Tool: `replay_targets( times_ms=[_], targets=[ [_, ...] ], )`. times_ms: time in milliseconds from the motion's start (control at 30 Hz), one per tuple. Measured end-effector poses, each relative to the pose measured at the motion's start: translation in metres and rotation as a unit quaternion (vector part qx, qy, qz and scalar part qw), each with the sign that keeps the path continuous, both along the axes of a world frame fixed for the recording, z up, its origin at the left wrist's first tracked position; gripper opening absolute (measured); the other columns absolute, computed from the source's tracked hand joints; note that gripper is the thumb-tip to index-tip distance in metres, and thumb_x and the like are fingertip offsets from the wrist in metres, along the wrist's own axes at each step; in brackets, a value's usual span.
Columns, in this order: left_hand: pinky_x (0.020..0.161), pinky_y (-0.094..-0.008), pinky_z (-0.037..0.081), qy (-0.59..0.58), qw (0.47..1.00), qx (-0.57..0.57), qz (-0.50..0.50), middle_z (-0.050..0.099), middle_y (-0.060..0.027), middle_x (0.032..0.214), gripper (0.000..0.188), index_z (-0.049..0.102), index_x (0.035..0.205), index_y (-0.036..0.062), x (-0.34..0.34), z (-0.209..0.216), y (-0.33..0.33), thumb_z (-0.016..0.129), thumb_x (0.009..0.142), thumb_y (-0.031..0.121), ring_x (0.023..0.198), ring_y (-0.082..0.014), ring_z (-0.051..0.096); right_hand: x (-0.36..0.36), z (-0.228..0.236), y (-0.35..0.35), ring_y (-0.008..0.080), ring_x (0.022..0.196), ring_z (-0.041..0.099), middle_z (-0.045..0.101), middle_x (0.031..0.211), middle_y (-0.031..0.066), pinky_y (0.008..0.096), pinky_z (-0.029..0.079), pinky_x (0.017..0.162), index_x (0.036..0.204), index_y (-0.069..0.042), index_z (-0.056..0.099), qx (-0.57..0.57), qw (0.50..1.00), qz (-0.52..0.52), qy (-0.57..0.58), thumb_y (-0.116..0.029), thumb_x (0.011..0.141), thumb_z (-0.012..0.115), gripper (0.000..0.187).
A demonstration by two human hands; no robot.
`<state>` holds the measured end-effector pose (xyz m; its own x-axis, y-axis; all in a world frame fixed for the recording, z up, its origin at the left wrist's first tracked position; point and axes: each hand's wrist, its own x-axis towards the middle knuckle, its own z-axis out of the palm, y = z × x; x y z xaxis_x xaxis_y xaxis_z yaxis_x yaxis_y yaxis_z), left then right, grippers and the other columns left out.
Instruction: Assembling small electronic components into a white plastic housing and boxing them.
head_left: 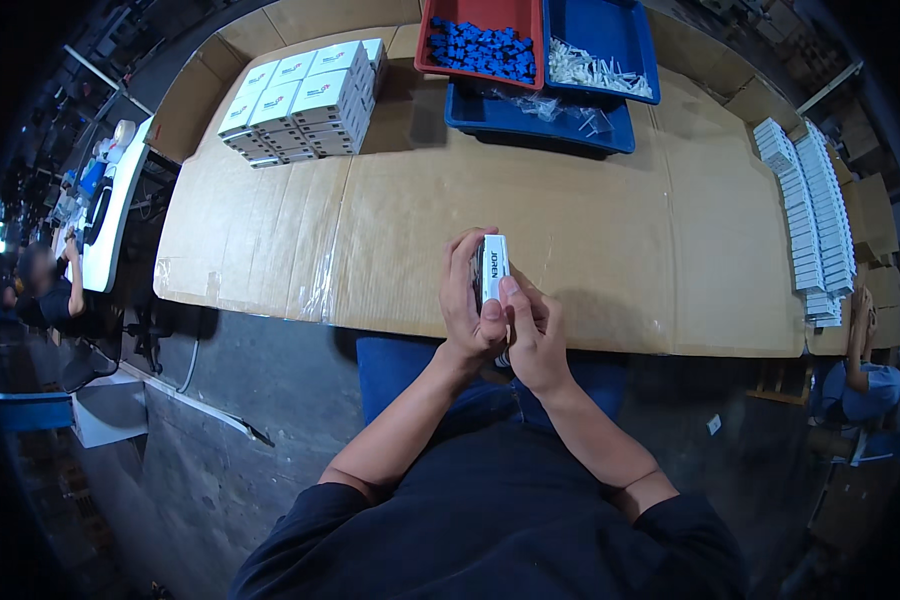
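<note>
At the near edge of the cardboard-covered worktop (590, 250), small white box (493, 268) held upright between both hands, narrow face turned up toward the camera, apparently so the end flap can be worked. Left hand (467, 300) wrapped around the box's left side, grip closed on it, fingers curled over the top. Right hand (532, 335) pressed against the lower right edge, thumb laid along the white face, grip pinching the same box from the opposite side. Stacked at far left: block of white cartons (305, 100) with small red-and-blue marks on the lids, squared up in neat rows, probably finished goods. At far centre: red tray (482, 40) filled with small blue parts, set beside a blue tray (605, 45) of pale white pieces, both resting on a lower blue tray (540, 115) holding clear bags; all within forward reach. Along the right edge: long overlapping row of flat white packs (815, 215), likely unfolded blanks staged for pickup.
</note>
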<state>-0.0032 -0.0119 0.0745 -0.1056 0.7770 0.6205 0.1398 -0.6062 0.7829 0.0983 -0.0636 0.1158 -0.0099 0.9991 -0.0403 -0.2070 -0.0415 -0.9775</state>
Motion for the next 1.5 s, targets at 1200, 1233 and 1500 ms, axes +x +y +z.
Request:
replay_targets(
  times_ms=[1200,1233,1500],
  targets=[
    [0.114,-0.0468,0.033,-0.016,0.988,-0.102,-0.112,0.044,-0.0277,0.144,0.108,0.025,0.158,-0.0108,-0.005,-0.002,-0.001,0.038,0.096,0.077,0.131,-0.0361,0.047,0.024,-0.005,0.016,0.0204,0.13,0.054,0.053,0.142,0.0144,0.0333,0.042,0.109,0.153,0.004,0.046,-0.029,0.998,0.056,-0.015,-0.032,0.112,0.047,0.055],
    [0.114,-0.0468,0.033,-0.016,0.988,-0.103,-0.111,0.044,-0.0277,0.144,0.108,0.025,0.158,-0.0108,-0.006,-0.003,-0.002,0.038,0.096,0.077,0.131,-0.0361,0.047,0.033,-0.002,0.017,0.0204,0.13,0.054,0.053,0.142,0.0144,0.0333,0.042,0.109,0.153,0.004,0.046,-0.03,0.998,0.057,-0.014,-0.032,0.112,0.047,0.055],
    [0.109,-0.0391,0.047,-0.262,0.891,-0.295,-0.223,0.045,-0.0159,0.151,0.08,0.019,0.165,0.0051,-0.003,-0.001,-0.006,0.025,0.11,0.062,0.134,-0.0242,0.052,0.06,-0.002,0.019,0.0297,0.128,0.054,0.05,0.139,0.0159,0.0405,0.048,0.105,0.145,0.001,0.058,0.129,0.915,0.095,-0.371,-0.031,0.082,0.087,0.076]
  ],
)
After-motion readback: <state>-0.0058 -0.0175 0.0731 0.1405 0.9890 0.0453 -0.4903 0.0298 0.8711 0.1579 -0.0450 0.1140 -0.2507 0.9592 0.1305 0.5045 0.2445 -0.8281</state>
